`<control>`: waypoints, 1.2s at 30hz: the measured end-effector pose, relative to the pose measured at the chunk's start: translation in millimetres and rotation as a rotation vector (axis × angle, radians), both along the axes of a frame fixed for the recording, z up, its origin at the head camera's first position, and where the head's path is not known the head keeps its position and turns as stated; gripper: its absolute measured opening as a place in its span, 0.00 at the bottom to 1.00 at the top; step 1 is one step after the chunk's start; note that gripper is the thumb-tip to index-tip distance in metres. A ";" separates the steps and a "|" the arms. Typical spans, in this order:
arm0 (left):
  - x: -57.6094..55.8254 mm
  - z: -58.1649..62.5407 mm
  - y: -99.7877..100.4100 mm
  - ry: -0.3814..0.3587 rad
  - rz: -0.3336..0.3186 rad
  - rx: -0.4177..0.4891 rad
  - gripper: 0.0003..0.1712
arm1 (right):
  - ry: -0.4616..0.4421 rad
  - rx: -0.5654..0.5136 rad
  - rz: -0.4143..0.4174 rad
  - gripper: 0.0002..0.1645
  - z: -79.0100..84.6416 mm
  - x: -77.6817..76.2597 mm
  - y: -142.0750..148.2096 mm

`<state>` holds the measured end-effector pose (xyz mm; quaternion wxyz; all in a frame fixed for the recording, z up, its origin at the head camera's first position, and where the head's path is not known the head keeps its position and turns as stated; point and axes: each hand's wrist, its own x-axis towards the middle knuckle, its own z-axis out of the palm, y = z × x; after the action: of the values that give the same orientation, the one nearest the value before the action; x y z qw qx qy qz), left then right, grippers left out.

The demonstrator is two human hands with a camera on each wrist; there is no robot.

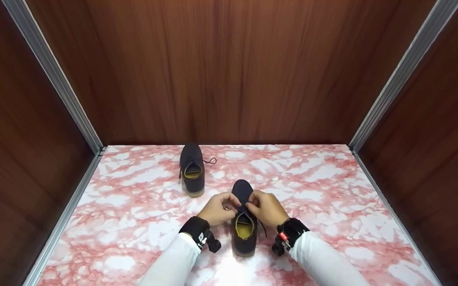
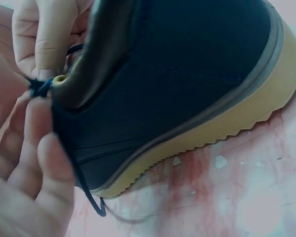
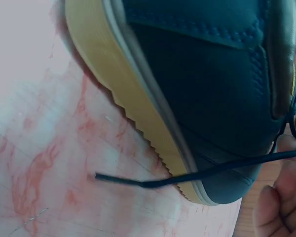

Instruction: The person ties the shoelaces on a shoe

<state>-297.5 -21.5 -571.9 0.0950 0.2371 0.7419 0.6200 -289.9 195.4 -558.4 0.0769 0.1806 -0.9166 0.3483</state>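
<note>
A dark navy shoe (image 1: 244, 248) with a yellow lining stands on the floor between the hands, toe pointing away. Over its lacing, my left hand (image 1: 219, 208) pinches the shoelace (image 2: 39, 88) between thumb and fingers. From the other side my right hand (image 1: 266, 207) also pinches the lace near the knot, its fingertips close to the left ones. A loose lace end (image 3: 212, 170) hangs from the right hand across the shoe's side. In the left wrist view another length of lace droops toward the floor. The exact shape of the knot is partly hidden by fingers.
A matching navy shoe (image 1: 192, 186) stands farther back on the left, its lace (image 1: 210, 160) loose at the side. Brown wood-grain panels (image 1: 229, 71) with grey metal corner strips enclose the red-and-white marbled surface (image 1: 312, 174) at the back and both sides.
</note>
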 end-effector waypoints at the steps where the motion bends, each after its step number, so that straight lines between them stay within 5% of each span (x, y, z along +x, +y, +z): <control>1: -0.5 0.2 -0.9 -0.024 -0.018 0.033 0.17 | 0.014 0.003 -0.002 0.10 -0.7 0.1 -0.5; 5: -3.0 0.8 -3.4 -0.111 -0.009 0.111 0.20 | 0.046 0.010 -0.019 0.11 -4.1 0.5 -2.4; 9: -4.9 1.4 -0.9 -0.139 0.101 0.021 0.13 | 0.059 0.006 -0.042 0.13 -5.9 2.0 -2.8; 16: -4.5 1.9 6.2 -0.068 0.119 -0.161 0.11 | 0.103 0.000 -0.055 0.14 -6.7 3.1 -3.8; 25: -3.2 -0.6 7.7 0.056 0.101 -0.207 0.08 | 0.098 -0.040 -0.054 0.15 -9.3 2.5 -2.5; 36: 0.1 -0.4 11.5 0.038 0.125 -0.177 0.07 | 0.092 -0.104 -0.061 0.14 -15.0 2.9 -1.0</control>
<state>-297.4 -10.0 -572.3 0.0626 0.1930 0.8088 0.5520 -287.0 194.4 -573.4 0.1390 0.1640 -0.8979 0.3842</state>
